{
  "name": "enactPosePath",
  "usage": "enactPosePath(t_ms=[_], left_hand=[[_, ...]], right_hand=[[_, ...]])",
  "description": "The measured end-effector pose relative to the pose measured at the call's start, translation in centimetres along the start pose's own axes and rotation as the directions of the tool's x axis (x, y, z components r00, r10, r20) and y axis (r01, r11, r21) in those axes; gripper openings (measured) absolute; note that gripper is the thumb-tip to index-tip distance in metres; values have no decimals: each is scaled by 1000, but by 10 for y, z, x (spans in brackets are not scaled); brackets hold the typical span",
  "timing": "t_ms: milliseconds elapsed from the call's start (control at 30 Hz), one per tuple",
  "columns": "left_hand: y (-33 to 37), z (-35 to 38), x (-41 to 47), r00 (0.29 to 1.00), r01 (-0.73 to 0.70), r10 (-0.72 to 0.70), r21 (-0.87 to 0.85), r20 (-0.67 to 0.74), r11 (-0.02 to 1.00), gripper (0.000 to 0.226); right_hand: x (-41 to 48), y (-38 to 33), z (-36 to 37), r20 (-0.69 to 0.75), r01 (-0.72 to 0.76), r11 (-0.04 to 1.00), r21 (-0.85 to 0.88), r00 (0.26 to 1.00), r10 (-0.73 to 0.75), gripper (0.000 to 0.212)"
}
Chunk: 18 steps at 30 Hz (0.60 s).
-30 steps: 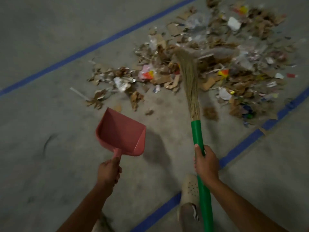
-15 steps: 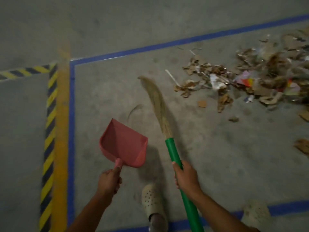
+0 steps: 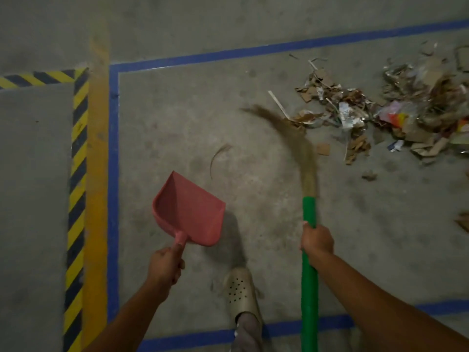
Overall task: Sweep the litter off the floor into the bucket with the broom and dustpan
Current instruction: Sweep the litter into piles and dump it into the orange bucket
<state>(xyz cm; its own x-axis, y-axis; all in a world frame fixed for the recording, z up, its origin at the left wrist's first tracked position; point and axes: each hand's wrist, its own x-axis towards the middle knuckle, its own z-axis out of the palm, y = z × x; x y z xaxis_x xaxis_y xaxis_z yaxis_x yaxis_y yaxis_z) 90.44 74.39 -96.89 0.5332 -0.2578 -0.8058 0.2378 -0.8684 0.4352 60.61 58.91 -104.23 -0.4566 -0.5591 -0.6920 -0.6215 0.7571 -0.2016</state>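
Observation:
My left hand (image 3: 166,264) grips the short handle of a red dustpan (image 3: 189,212), held above the floor with nothing in it. My right hand (image 3: 317,241) holds the green handle of the broom (image 3: 309,275). Its straw bristles (image 3: 302,146) curve up and to the left, their blurred tip beside the near edge of the litter pile (image 3: 380,115). The pile is torn cardboard, paper and plastic wrappers spread over the concrete at the upper right. No bucket is in view.
Blue tape lines (image 3: 113,174) frame the floor area at the left, top and bottom. A yellow strip and a yellow-black hazard stripe (image 3: 77,186) run down the left. My pale clog (image 3: 239,293) stands between the arms. A stray cardboard piece (image 3: 463,221) lies at the right edge.
The view swung left, so the pile now sits at the right and the hazard stripe shows. The broom bristles swept from left of the pile toward its near edge. The dustpan stayed held.

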Motion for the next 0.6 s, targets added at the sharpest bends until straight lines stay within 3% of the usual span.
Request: enactPosePath(t_ms=[133, 267, 367, 433, 600], left_hand=[[22, 27, -1, 999, -5, 5, -6, 49, 1000, 48], [49, 65, -8, 997, -36, 31, 58, 75, 998, 44], [64, 94, -11, 996, -40, 33, 90, 81, 995, 44], [70, 111, -13, 996, -39, 31, 96, 79, 995, 45], [75, 158, -21, 1000, -24, 21, 170, 22, 985, 49]], right_hand=[[8, 2, -41, -199, 16, 985, 173, 980, 19, 51], [-20, -7, -67, -192, 164, 963, 214, 974, -123, 37], [-34, -10, -71, -47, 240, 946, 219, 971, -236, 37], [-24, -11, -66, 100, 252, 962, 101, 960, -262, 29], [46, 12, -62, 321, 141, 985, -101, 942, -102, 39]])
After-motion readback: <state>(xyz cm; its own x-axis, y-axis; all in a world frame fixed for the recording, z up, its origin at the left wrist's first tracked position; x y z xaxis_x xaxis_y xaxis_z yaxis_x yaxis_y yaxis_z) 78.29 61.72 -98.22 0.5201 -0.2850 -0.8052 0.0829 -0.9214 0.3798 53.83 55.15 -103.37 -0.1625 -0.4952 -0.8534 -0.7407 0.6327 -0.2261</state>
